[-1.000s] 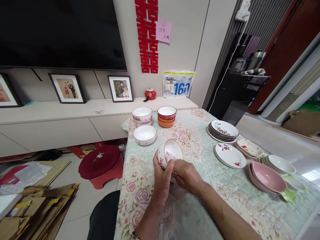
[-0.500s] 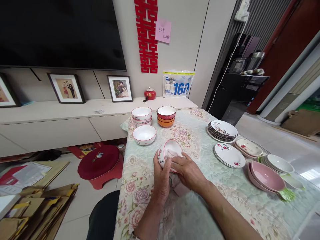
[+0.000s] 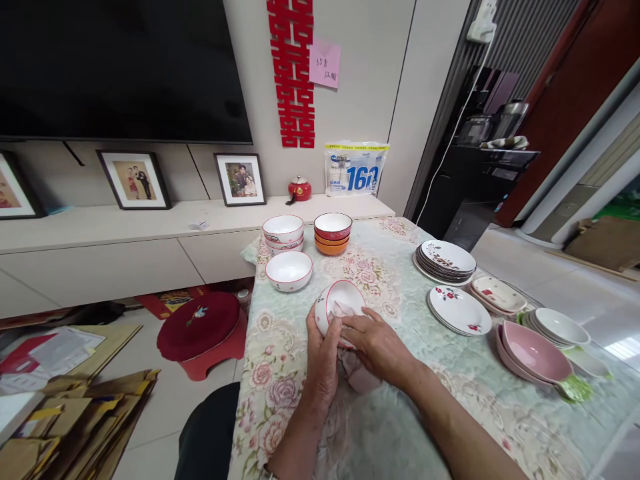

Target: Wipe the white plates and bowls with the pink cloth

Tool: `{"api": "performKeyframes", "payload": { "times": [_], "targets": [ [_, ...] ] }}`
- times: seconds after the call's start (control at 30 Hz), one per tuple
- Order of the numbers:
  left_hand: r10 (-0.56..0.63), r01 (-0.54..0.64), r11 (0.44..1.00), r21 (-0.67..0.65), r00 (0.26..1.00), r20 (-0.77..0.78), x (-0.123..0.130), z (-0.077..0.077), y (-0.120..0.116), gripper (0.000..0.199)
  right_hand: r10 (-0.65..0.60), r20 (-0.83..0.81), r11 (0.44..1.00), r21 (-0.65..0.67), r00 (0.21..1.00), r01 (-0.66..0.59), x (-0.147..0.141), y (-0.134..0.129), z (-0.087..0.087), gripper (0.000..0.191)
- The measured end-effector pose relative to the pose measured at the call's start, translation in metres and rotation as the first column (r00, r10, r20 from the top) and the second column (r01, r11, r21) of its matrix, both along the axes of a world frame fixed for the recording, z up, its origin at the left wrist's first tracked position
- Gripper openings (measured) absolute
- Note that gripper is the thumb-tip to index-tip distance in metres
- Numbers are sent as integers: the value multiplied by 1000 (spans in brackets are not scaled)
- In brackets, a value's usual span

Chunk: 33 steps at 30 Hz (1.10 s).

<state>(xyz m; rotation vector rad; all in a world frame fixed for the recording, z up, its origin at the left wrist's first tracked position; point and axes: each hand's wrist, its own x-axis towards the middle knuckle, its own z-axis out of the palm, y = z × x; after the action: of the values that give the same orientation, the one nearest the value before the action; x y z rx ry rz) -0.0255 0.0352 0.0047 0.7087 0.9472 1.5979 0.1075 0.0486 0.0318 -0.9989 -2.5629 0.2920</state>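
A white bowl with a red rim [image 3: 325, 303] is tilted up on its side over the near part of the table. My left hand [image 3: 324, 353] grips it from the left, thumb over the rim. A pale pink cloth [image 3: 361, 375] is bunched in my right hand [image 3: 377, 340], whose fingers press it against the bowl's near rim; part of the cloth pokes up inside the bowl and part hangs below. Just beyond stands another white bowl with a red rim [image 3: 289, 270], upright on the floral tablecloth [image 3: 280, 333].
Behind are a stack of white bowls [image 3: 283, 230] and a stack of red and orange bowls [image 3: 333, 233]. To the right stand dark-edged plates [image 3: 447, 257], flowered plates [image 3: 460, 311], pink dishes [image 3: 535, 353] and small white bowls [image 3: 563, 325]. A red stool [image 3: 200, 333] is left of the table.
The bowl has turned in my hands, so a different part of its outer pattern shows. The cloth hanging beneath has shifted slightly. Both hands stay in nearly the same place.
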Motion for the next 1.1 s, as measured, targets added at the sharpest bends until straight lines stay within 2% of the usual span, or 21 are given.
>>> {"api": "performKeyframes", "payload": {
  "times": [0.1, 0.2, 0.3, 0.37, 0.47, 0.53, 0.6, 0.67, 0.77, 0.87, 0.9, 0.97, 1.03, 1.1],
  "targets": [
    [-4, 3, 1000, 23, 999, 41, 3, -4, 1, 73, -78, 29, 996, 35, 997, 77, -1, -1, -5, 29],
    [10, -10, 1000, -4, 999, 40, 4, -4, -1, 79, -80, -121, 995, -68, 989, 72, -10, -7, -7, 19],
    [26, -26, 999, -24, 1000, -9, 3, -1, -2, 75, -95, -293, 980, -196, 951, 38, -19, -12, -5, 14],
    [31, -32, 999, -26, 999, -43, 0, 1, -3, 69, -52, -330, 979, -203, 943, -17, -20, -13, -2, 15],
    [15, -16, 999, -29, 999, -45, -4, 1, -2, 65, 74, -216, 989, -110, 973, -100, -14, -8, 1, 30],
    [-7, 7, 1000, 6, 999, -31, -5, -1, -1, 65, 84, -81, 995, -39, 993, -87, -7, -4, 1, 37],
    [-28, 30, 998, 49, 999, -31, -4, -3, 0, 68, 28, 13, 1000, 10, 1000, -28, -2, -1, 0, 38],
    [-33, 35, 998, 55, 999, -34, -2, -6, 1, 72, -25, 14, 1000, 13, 1000, 25, -2, -2, -2, 32],
    [-4, 4, 1000, 14, 999, -49, 0, -8, 1, 75, -89, -121, 994, -78, 989, 80, -10, -8, -6, 17],
    [-5, 4, 1000, -2, 997, -76, 1, -5, -2, 73, -171, -286, 976, -182, 943, 122, -20, -14, -8, 13],
    [-8, 8, 1000, -3, 997, -75, 1, -3, -3, 71, -163, -317, 975, -197, 934, 104, -21, -14, -7, 13],
    [-8, 7, 1000, -18, 998, -56, -1, 1, -5, 67, -66, -321, 983, -186, 945, 6, -19, -13, -3, 19],
    [-5, 4, 1000, -26, 999, -33, -3, 5, -6, 64, 52, -231, 986, -143, 971, -87, -13, -9, 1, 29],
    [-3, 2, 1000, -11, 1000, -23, -3, 7, -6, 64, 78, -93, 993, -86, 993, -86, -5, -4, 4, 36]
  ]
}}
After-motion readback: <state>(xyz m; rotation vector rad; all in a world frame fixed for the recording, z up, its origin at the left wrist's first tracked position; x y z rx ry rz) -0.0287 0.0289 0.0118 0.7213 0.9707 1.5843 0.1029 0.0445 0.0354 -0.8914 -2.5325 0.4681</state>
